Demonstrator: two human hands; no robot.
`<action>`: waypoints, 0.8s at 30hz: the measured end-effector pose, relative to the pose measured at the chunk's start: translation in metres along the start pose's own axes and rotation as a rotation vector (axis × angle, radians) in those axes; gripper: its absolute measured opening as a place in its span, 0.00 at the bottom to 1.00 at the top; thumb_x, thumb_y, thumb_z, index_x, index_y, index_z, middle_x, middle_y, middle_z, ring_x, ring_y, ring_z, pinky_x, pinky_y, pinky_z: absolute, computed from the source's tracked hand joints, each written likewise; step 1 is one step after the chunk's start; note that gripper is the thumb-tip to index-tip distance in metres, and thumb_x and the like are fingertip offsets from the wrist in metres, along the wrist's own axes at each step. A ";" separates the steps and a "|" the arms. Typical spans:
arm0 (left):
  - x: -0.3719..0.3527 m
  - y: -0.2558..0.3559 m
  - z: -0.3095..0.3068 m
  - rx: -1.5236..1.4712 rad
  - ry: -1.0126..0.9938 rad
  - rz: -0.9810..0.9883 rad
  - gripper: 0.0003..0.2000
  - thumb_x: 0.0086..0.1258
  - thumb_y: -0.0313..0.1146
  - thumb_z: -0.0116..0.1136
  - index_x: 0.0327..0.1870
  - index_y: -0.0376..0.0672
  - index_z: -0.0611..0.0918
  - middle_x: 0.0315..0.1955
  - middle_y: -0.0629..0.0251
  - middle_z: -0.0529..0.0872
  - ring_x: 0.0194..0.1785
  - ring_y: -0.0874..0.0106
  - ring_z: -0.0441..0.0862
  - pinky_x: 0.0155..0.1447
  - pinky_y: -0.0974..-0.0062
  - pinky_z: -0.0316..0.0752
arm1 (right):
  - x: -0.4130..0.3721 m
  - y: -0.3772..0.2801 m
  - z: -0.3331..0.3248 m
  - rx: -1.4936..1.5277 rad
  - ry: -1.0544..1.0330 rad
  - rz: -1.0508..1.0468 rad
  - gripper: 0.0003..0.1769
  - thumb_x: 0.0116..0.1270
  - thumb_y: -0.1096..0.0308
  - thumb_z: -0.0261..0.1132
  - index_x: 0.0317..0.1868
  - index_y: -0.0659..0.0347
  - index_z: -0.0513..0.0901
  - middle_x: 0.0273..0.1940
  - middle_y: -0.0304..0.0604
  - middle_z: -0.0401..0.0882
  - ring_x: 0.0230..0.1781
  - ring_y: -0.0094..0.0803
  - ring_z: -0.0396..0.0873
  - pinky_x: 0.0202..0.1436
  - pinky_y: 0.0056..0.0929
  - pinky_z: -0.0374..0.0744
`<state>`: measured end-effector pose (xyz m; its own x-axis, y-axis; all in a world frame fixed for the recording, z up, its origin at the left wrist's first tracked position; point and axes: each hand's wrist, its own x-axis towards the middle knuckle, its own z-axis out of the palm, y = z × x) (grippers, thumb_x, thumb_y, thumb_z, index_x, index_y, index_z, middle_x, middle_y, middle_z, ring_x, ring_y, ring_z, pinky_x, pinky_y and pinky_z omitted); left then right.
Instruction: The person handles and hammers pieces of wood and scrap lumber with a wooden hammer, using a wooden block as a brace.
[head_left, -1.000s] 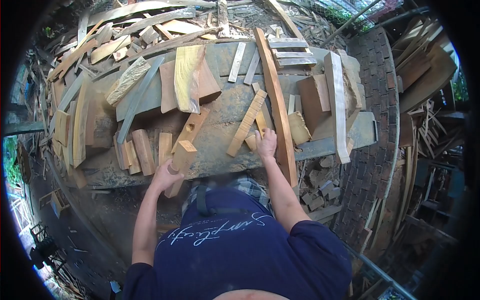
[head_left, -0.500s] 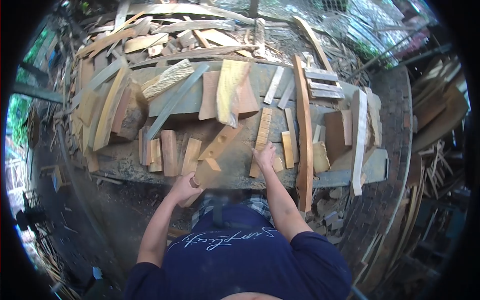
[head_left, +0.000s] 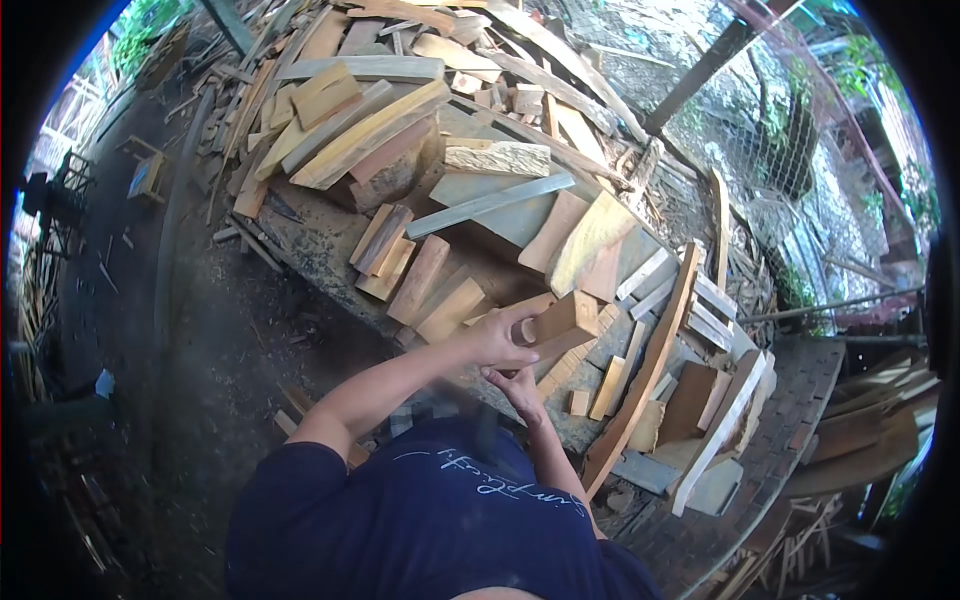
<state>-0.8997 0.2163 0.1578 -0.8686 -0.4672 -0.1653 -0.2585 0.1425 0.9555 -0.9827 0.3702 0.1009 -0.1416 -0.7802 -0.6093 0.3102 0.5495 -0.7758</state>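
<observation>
My left hand point(head_left: 492, 340) is wrapped round a light brown wooden block point(head_left: 568, 322), raised above the front of the workbench point(head_left: 330, 262). A round feature shows on the block beside the fingers. Just below, my right hand point(head_left: 520, 390) has its fingers closed at the block's lower end, partly hidden by it. Behind the block lies a notched wooden strip point(head_left: 572, 362), partly covered from view. A small wood cube point(head_left: 579, 403) and a short yellowish piece point(head_left: 606, 388) lie to the right of my right hand.
Short blocks point(head_left: 420, 278) stand along the front left of the bench. A long curved board point(head_left: 645, 375) crosses its right side and overhangs the front edge. Yellow slabs point(head_left: 592, 243) lie behind the hands. Scrap wood point(head_left: 470, 55) is heaped at the back, near a post point(head_left: 700, 72).
The view has turned. My left hand has lifted the block from the front edge, and my right hand has left the notched strip and come to the block's lower end.
</observation>
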 end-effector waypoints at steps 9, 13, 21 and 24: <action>0.029 0.013 -0.051 -0.135 0.084 0.091 0.21 0.59 0.39 0.74 0.50 0.39 0.83 0.39 0.64 0.88 0.43 0.77 0.84 0.51 0.74 0.79 | 0.004 -0.004 -0.001 -0.250 0.758 -0.416 0.26 0.55 0.69 0.73 0.52 0.67 0.73 0.39 0.43 0.78 0.40 0.31 0.78 0.43 0.27 0.78; 0.073 -0.023 -0.114 0.317 0.371 -0.089 0.15 0.57 0.42 0.72 0.37 0.40 0.84 0.35 0.54 0.87 0.44 0.60 0.86 0.49 0.65 0.80 | -0.028 -0.030 0.003 -0.158 0.697 -0.413 0.29 0.55 0.69 0.71 0.55 0.67 0.69 0.35 0.45 0.76 0.25 0.27 0.77 0.27 0.26 0.77; 0.174 -0.047 -0.201 0.693 0.458 -0.270 0.40 0.51 0.40 0.77 0.65 0.41 0.68 0.60 0.53 0.73 0.54 0.54 0.83 0.56 0.61 0.80 | -0.062 0.036 -0.028 0.498 0.554 -0.136 0.29 0.68 0.54 0.65 0.63 0.58 0.69 0.36 0.44 0.77 0.33 0.29 0.77 0.31 0.28 0.77; 0.215 -0.077 -0.211 0.853 0.429 -0.326 0.42 0.48 0.38 0.79 0.65 0.40 0.68 0.60 0.54 0.73 0.54 0.59 0.84 0.56 0.65 0.80 | -0.078 0.049 -0.031 0.757 0.314 -0.170 0.33 0.66 0.50 0.65 0.66 0.56 0.68 0.35 0.46 0.77 0.33 0.30 0.76 0.32 0.31 0.76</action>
<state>-0.9775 -0.0792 0.1001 -0.5196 -0.8453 -0.1245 -0.8182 0.4503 0.3573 -0.9859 0.4672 0.1046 -0.4636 -0.6534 -0.5985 0.7930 -0.0046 -0.6092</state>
